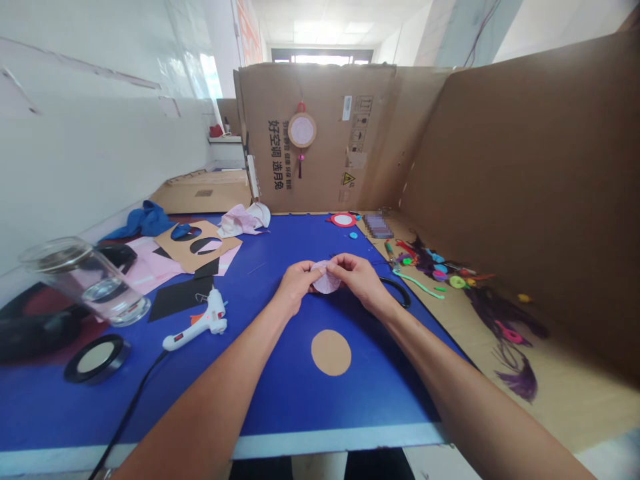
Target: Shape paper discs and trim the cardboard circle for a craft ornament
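At the middle of the blue tabletop [285, 400], between both hands, we locate the pale lilac disc [327, 283]. We grip its left side with the thumb and fingers of the left hand [296, 285]. We pinch its upper right edge with the thumb and fingertips of the right hand [358, 279]. Whether the disc touches the tabletop, we cannot tell.

Just in front of the hands, nearer the table's front edge, we note a round cardboard piece [331, 353], lying flat. Beside the right wrist lies a black ring [405, 295], partly hidden by the hand. To the left, we find a white glue gun [197, 328] on its side, its nozzle pointing away from us, near a black sheet [177, 300]. Behind these lies a cardboard sheet with two round holes [176, 253]. Further left, we see a tilted-looking glass of water [107, 293] and, nearer us, a round black container [116, 353] with a pale centre.

Beyond the hands lies a red-rimmed disc [343, 220]. To the right, we identify a dark purple tassel [523, 380] on the brown cardboard. At the back, a round ornament [302, 130] hangs against an upright cardboard panel [327, 163].
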The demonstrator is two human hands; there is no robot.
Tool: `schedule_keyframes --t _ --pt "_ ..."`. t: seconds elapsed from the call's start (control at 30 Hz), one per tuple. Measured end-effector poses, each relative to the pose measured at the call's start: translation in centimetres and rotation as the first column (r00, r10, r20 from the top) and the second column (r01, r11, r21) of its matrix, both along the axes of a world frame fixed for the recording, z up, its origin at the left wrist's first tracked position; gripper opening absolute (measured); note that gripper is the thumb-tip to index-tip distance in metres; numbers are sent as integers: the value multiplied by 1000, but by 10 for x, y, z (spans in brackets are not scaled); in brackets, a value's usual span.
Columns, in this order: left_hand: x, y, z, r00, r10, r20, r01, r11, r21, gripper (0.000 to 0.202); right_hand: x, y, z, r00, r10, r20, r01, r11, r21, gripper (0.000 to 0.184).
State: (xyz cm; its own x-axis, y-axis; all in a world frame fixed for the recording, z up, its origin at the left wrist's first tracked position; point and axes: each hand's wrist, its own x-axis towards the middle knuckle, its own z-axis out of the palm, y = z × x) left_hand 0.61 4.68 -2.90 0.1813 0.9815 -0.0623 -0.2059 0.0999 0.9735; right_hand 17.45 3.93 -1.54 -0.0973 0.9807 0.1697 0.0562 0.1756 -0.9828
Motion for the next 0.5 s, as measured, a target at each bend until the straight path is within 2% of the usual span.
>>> schedule_keyframes --t 0.5 --pt "1 -5 4 998 -33 -58 36 998 52 39 0 1 -2 1000 14 -25 -13 1000 11 32"
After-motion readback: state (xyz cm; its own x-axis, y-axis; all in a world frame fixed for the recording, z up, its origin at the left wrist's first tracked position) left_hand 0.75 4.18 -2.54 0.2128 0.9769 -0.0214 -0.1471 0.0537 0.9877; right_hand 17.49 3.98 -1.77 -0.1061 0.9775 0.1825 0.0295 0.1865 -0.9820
